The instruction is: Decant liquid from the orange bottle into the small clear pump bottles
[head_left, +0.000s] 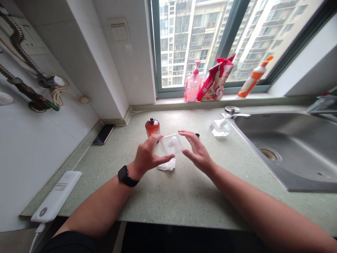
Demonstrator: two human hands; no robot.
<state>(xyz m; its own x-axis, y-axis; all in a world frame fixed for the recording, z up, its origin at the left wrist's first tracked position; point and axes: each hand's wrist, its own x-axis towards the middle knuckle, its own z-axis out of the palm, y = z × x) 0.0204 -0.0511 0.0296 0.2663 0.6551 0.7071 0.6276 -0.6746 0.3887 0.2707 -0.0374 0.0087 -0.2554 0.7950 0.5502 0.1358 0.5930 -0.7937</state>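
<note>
My left hand [147, 154] grips a clear, square-sided container [169, 144] between thumb and fingers, above the counter. To its right, my right hand [197, 151] is open, thumb and fingers apart, close to the container's right side with nothing in it. Just behind the left fingers stands an amber bottle [152, 127] with its neck uncapped. A folded white tissue [167, 165] lies beneath the container. Partly hidden behind my right hand is a small black cap [197, 135]. Further right sits a clear block-shaped piece with a white pump top [220, 127].
A steel sink [281, 140] with a faucet [238, 115] takes up the right. On the left of the counter [168, 200] lie a phone [103, 134] and a white power bank [58, 193]. A pink pump bottle [193, 84], red bag [217, 82] and orange-white bottle [252, 80] line the sill.
</note>
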